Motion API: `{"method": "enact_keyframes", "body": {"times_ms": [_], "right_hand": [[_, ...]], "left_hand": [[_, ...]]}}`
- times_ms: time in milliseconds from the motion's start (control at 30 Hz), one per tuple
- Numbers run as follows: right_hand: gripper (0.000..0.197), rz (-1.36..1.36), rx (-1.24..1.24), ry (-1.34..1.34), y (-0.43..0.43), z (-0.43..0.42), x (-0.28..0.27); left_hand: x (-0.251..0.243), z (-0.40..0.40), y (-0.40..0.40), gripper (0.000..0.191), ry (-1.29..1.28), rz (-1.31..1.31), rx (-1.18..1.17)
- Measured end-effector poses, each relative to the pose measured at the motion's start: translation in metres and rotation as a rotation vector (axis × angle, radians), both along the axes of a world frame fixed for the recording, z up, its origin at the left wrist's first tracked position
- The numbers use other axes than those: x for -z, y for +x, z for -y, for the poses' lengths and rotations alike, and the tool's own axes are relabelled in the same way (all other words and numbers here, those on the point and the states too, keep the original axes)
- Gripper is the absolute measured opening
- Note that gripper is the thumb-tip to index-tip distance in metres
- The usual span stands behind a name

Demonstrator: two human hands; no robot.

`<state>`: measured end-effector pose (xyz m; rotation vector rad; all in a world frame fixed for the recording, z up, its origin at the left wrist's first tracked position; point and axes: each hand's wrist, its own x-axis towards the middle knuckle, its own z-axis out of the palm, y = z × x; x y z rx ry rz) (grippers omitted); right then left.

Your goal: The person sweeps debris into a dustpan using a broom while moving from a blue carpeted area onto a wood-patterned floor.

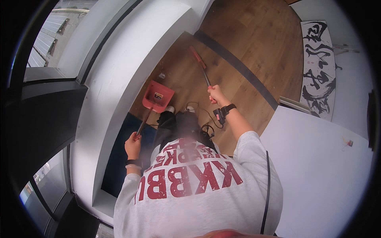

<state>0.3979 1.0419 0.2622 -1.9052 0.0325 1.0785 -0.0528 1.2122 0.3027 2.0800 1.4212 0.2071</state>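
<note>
My left hand (133, 145) grips the handle of a red plastic dustpan (158, 95), whose pan lies near my feet beside the white ledge. A sticker shows inside the pan. In my right hand (218, 95) is the handle of a broom (204, 74) with a red head, which reaches out over the wood floor beyond the pan. The broom head is apart from the dustpan. A small heap of pale debris (162, 75) lies on the floor between the pan and the ledge, with faint specks around it.
A white curved ledge (119, 86) runs along the windows at left. A dark strip (238, 64) crosses the wood floor. At right stand a white table (315, 166) and a calligraphy panel (318, 68) against the wall. A dark blue mat (119, 166) and loose cables (212, 114) are near my legs.
</note>
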Motion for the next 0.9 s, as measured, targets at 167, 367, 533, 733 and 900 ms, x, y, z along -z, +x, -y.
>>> {"method": "enact_keyframes", "body": {"times_ms": [167,367,533,733,900], "right_hand": [[0.025,0.127,-0.123,-0.059,0.066,-0.059,0.025],[0.025,0.226,-0.298,-0.172,0.077,-0.103,0.055],[0.029,0.217,-0.592,-0.311,0.02,-0.08,0.055],[0.031,0.308,-0.928,-0.249,-0.053,-0.021,0.072],[0.028,0.291,-1.25,-0.298,-0.11,-0.019,0.008]], "left_hand": [[0.002,0.071,-0.017,0.029,-0.019,0.036,-0.217],[0.009,0.158,-0.046,0.028,-0.071,0.136,-0.565],[0.018,0.2,-0.068,0.028,-0.094,0.24,-0.83],[0.05,0.218,-0.097,0.029,-0.104,0.177,-1.006],[0.058,0.232,-0.118,0.026,-0.12,0.069,-1.064]]}}
